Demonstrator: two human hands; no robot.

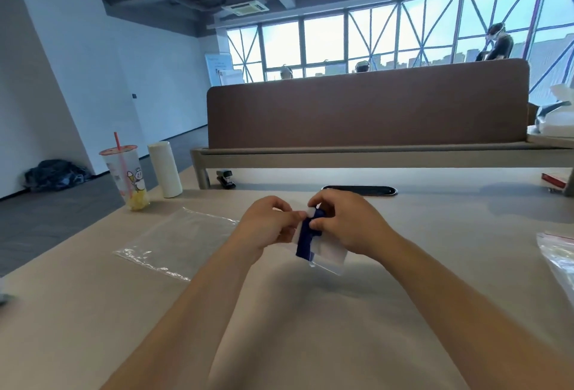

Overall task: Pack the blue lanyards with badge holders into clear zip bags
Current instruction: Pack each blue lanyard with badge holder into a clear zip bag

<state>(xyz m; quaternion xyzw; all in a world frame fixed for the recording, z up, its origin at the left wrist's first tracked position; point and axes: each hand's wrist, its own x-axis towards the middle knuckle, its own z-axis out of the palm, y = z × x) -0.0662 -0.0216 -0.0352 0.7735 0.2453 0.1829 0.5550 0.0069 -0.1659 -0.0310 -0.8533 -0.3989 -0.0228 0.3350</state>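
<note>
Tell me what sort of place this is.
Probably an open-plan office: a long desk with a brown divider between workplaces, a stapler on it, and a wall of windows looking out on city buildings.

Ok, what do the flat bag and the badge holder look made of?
Zip bag: thin clear plastic film, glossy; the table shows through and its creases glint. Badge holder: probably clear plastic, looking milky; its lower edge is see-through.
</note>
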